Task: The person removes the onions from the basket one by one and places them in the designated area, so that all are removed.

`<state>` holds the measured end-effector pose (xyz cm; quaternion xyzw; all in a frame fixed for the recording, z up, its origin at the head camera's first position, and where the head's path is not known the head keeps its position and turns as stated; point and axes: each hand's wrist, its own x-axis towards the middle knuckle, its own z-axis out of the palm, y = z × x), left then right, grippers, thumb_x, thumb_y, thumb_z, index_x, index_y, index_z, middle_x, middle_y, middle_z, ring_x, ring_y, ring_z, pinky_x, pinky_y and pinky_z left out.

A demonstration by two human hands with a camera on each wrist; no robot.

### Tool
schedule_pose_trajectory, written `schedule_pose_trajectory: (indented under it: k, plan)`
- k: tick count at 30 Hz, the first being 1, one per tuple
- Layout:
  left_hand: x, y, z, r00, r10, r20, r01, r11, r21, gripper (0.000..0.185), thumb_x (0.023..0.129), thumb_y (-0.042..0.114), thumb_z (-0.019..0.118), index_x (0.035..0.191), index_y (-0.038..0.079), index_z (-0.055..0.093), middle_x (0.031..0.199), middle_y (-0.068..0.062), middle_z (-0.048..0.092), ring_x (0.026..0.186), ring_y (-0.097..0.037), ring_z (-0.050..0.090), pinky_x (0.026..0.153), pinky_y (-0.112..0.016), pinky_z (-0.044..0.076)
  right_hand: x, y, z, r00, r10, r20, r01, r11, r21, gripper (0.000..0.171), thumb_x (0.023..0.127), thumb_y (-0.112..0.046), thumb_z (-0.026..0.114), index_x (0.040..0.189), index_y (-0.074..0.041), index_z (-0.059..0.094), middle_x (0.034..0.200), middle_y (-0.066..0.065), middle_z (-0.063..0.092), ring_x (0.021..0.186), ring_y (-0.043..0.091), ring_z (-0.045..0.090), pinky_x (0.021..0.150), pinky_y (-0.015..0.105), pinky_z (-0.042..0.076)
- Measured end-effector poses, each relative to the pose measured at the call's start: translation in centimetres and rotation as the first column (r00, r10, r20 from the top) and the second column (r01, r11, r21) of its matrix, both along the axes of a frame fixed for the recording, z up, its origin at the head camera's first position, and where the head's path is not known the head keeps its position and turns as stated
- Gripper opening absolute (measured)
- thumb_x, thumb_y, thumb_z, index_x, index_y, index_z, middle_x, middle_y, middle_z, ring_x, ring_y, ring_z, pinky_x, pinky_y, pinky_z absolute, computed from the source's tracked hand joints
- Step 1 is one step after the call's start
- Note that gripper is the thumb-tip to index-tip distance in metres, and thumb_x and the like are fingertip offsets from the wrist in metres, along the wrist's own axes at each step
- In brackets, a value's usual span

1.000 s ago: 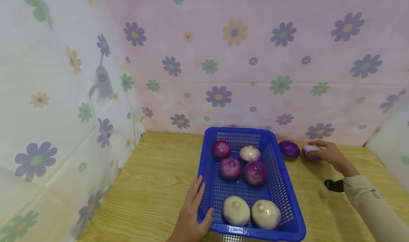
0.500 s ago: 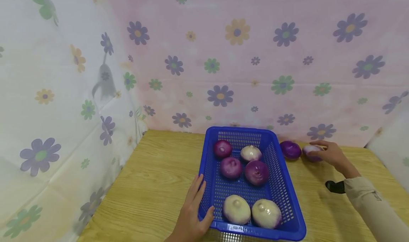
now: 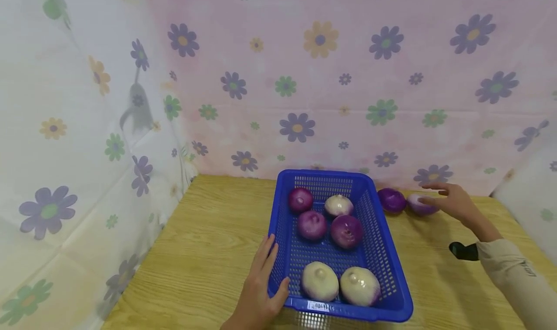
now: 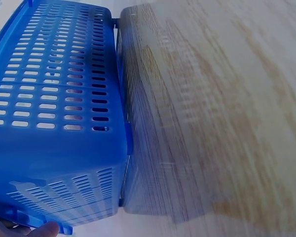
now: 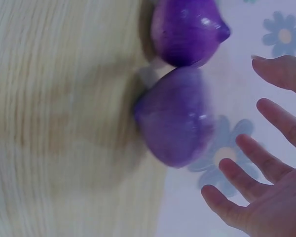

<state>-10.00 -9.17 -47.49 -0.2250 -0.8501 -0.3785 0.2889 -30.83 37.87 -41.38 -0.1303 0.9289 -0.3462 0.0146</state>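
A blue plastic basket stands on the table with several onions in it, some purple and some whitish. My left hand rests at its near left corner, fingers straight along the left rim and thumb at the near rim; in the left wrist view a fingertip shows at the rim. Right of the basket a pale purple onion lies against a dark purple onion. My right hand is just right of the pale one, its fingers spread and nothing held in the right wrist view.
The wooden table extends left of the basket. A flowered cloth hangs behind the table and along both sides. A black strap piece sticks out from the right sleeve.
My right hand has let go of the pale purple onion and drawn back to the right. That onion now lies closer to the dark purple one. The left hand stays at the basket.
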Motion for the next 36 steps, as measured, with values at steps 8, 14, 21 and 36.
schedule_pose_trajectory:
  k: [8, 14, 21, 36]
  plan:
    - [0.1, 0.0, 0.1, 1.0, -0.002, 0.004, 0.002, 1.0, 0.001, 0.067, 0.077, 0.014, 0.066, 0.135, -0.01, 0.042, 0.147, -0.022, 0.032, 0.135, -0.039, 0.029, 0.111, -0.024, 0.018, 1.0, -1.2, 1.9, 0.999, 0.026, -0.025, -0.026, 1.0, 0.012, 0.058, 0.09, -0.033, 0.063, 0.133, 0.003, 0.047, 0.142, 0.033, 0.03, 0.121, 0.057, 0.034, 0.083, 0.066, 0.041]
    - [0.1, 0.0, 0.0, 1.0, 0.006, -0.006, -0.006, 1.0, -0.001, 0.067, 0.077, 0.014, 0.066, 0.135, -0.011, 0.043, 0.146, -0.022, 0.034, 0.135, -0.039, 0.029, 0.111, -0.023, 0.017, 2.0, -2.7, 3.2, 0.997, 0.068, -0.037, -0.068, 0.998, 0.012, 0.057, 0.09, -0.032, 0.064, 0.134, 0.0, 0.047, 0.139, 0.029, 0.038, 0.12, 0.052, 0.038, 0.084, 0.066, 0.041]
    - [0.1, 0.1, 0.1, 1.0, 0.007, 0.002, -0.007, 1.0, -0.005, 0.067, 0.077, 0.014, 0.066, 0.135, -0.01, 0.043, 0.147, -0.021, 0.034, 0.135, -0.039, 0.029, 0.111, -0.024, 0.017, 3.5, -5.0, 4.8, 0.989, 0.131, -0.071, -0.13, 0.991, 0.01, 0.05, 0.09, -0.029, 0.064, 0.131, -0.003, 0.051, 0.134, 0.025, 0.045, 0.115, 0.046, 0.046, 0.084, 0.063, 0.044]
    - [0.2, 0.0, 0.2, 1.0, 0.005, 0.021, -0.005, 1.0, -0.003, 0.067, 0.078, 0.015, 0.067, 0.136, -0.009, 0.043, 0.147, -0.02, 0.033, 0.136, -0.039, 0.029, 0.11, -0.028, 0.02, 4.7, -9.3, 6.4, 0.967, 0.24, -0.084, -0.243, 0.97, -0.025, 0.038, 0.09, -0.026, 0.064, 0.125, -0.012, 0.057, 0.126, 0.011, 0.055, 0.111, 0.037, 0.055, 0.082, 0.041, 0.052]
